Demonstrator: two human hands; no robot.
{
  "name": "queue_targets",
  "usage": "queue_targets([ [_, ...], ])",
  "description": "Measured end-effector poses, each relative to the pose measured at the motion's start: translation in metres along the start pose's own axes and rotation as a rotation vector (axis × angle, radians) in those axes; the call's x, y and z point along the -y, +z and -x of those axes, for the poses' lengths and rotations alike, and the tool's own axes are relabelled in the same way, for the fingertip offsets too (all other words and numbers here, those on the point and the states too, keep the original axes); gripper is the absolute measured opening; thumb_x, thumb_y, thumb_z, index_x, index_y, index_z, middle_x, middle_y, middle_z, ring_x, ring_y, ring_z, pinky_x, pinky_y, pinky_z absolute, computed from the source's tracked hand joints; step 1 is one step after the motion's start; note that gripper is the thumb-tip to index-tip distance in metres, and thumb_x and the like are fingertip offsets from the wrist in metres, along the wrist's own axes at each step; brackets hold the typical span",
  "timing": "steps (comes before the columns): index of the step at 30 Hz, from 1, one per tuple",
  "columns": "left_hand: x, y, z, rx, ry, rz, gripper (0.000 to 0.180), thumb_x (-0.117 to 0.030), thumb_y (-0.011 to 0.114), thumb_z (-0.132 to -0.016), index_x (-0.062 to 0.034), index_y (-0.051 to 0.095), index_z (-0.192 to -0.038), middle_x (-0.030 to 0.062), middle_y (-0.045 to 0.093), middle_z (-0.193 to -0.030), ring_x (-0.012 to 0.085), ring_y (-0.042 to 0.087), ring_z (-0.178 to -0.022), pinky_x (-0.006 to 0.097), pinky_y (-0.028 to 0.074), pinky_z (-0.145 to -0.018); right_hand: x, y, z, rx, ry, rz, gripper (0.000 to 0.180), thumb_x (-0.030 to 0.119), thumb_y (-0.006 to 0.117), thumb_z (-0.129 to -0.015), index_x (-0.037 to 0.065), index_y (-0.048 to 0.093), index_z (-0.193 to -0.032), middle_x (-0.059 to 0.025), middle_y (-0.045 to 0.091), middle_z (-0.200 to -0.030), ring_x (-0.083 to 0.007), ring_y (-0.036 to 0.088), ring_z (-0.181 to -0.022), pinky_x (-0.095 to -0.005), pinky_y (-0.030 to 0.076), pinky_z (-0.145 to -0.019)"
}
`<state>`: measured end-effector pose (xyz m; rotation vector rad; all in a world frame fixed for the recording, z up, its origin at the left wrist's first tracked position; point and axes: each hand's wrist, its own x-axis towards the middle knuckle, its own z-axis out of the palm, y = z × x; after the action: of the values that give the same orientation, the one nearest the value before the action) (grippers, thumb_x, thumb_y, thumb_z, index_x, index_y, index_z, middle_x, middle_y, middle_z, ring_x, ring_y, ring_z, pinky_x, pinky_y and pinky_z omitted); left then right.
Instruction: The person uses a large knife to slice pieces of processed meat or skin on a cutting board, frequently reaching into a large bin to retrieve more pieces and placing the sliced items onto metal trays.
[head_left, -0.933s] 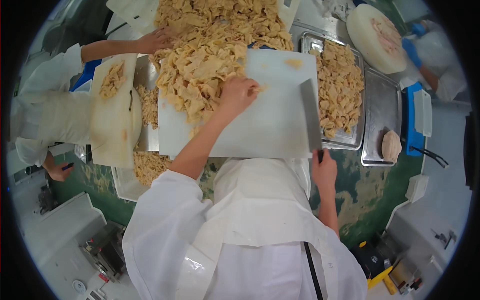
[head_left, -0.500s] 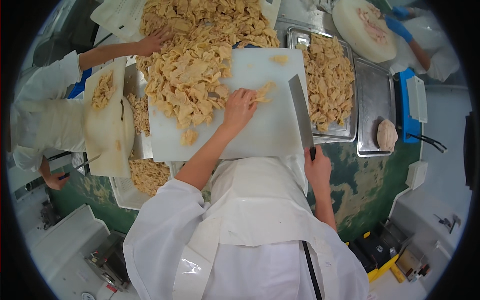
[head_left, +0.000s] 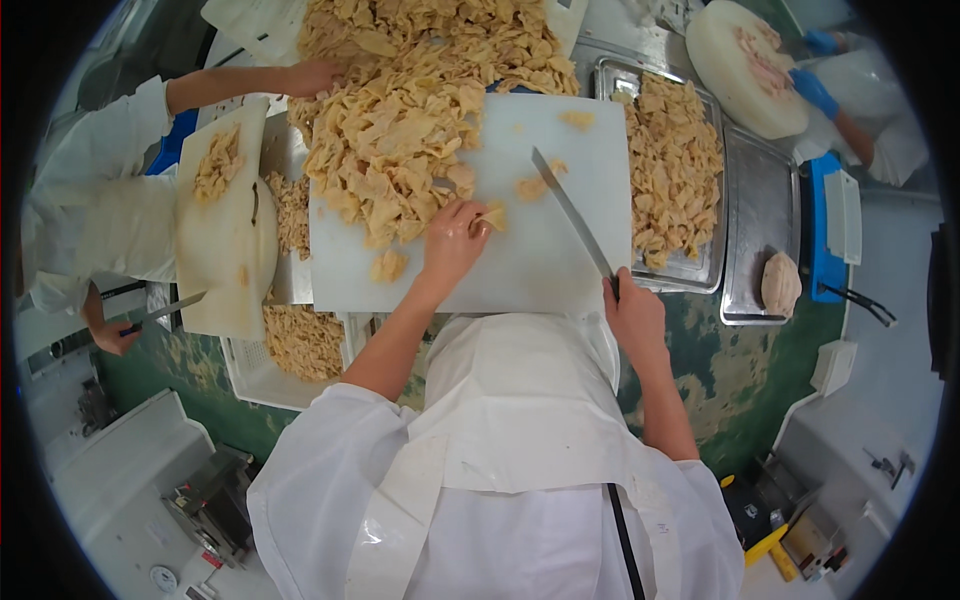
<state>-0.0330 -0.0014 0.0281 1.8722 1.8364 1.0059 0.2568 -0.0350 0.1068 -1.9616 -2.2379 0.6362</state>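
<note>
The heap (head_left: 400,130) of pale yellow pieces is the biggest thing here, covering the far side of the table and spilling onto the left part of the white board (head_left: 510,275). Its near edge comes right up beside the left hand (head_left: 455,240), which probably spares that arm a long reach. The board lies squarely in front of the person, its right part mostly bare, seemingly so the blade has room. Just beside its right edge is a metal tray (head_left: 690,285) full of similar pieces, likely set there to be near the knife side; a second tray (head_left: 760,200) beyond it bears one pale lump (head_left: 780,285). The knife (head_left: 575,215) slants over the board, tip pointing away and to the left; whether its edge touches the surface I cannot tell. The right hand (head_left: 635,315) is wrapped round the dark handle near the board's lower right corner, a hold that seems meant to keep the fingers behind the blade. The left hand is curled, its thumb and fingertips together on a small piece (head_left: 493,215). That piece pokes out to the right of the fingertips, over the board, between the heap and the blade, and apart from the steel. Past it, near the knife's tip, lie loose scraps (head_left: 530,188), apart from both hands.
</note>
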Motion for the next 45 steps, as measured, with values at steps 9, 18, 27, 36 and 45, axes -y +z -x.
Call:
queue_targets([
  [9,0.014,-0.014,-0.010,-0.089,-0.320,0.909,0.017,-0.006,0.057,-0.094,-0.0001,0.059,-0.110,0.0057,0.065,-0.084,0.0158,0.065,-0.077,0.029,0.054,-0.066,0.008,-0.001,0.021,0.069,0.021,-0.045,0.024,0.029,0.057,-0.094,0.006,0.054,-0.089,-0.0212,0.062,-0.064,-0.0433,0.062,-0.063,-0.0518,0.048,-0.056],
  [18,-0.068,0.025,-0.074,0.559,-0.636,0.670,0.029,-0.023,0.066,-0.090,-0.0052,0.059,-0.111,0.0062,0.064,-0.080,0.0167,0.063,-0.067,0.028,0.049,-0.057,-0.020,0.008,0.004,-0.083,0.285,-0.089,0.027,0.029,0.053,-0.096,0.002,0.056,-0.099,-0.0256,0.065,-0.073,-0.0468,0.063,-0.071,-0.0547,0.048,-0.062],
  [27,-0.037,0.042,-0.013,0.064,0.010,-0.095,0.029,-0.016,0.072,-0.082,-0.0070,0.060,-0.108,0.0100,0.065,-0.091,0.0307,0.063,-0.082,0.042,0.051,-0.074,0.003,-0.014,0.033,-0.033,0.207,-0.104,0.025,0.028,0.056,-0.095,0.003,0.053,-0.092,-0.0222,0.062,-0.065,-0.0451,0.061,-0.064,-0.0520,0.047,-0.057],
  [36,-0.019,0.040,-0.006,-0.021,0.004,0.157,0.013,0.000,0.072,-0.077,-0.0031,0.066,-0.087,0.0075,0.063,-0.075,0.0223,0.062,-0.063,0.033,0.050,-0.055,-0.002,0.003,0.040,-0.015,0.209,-0.049,0.024,0.025,0.057,-0.095,0.003,0.051,-0.087,-0.0201,0.060,-0.061,-0.0426,0.060,-0.059,-0.0503,0.046,-0.054],
  [45,-0.010,0.011,0.004,-0.048,0.098,-0.060,0.014,-0.009,0.072,-0.081,-0.0054,0.066,-0.093,0.0085,0.063,-0.089,0.0245,0.063,-0.082,0.036,0.053,-0.069,0.013,0.017,0.036,0.077,0.001,-0.025,0.023,0.024,0.057,-0.095,0.004,0.051,-0.088,-0.0188,0.059,-0.059,-0.0412,0.061,-0.058,-0.0491,0.046,-0.052],
])
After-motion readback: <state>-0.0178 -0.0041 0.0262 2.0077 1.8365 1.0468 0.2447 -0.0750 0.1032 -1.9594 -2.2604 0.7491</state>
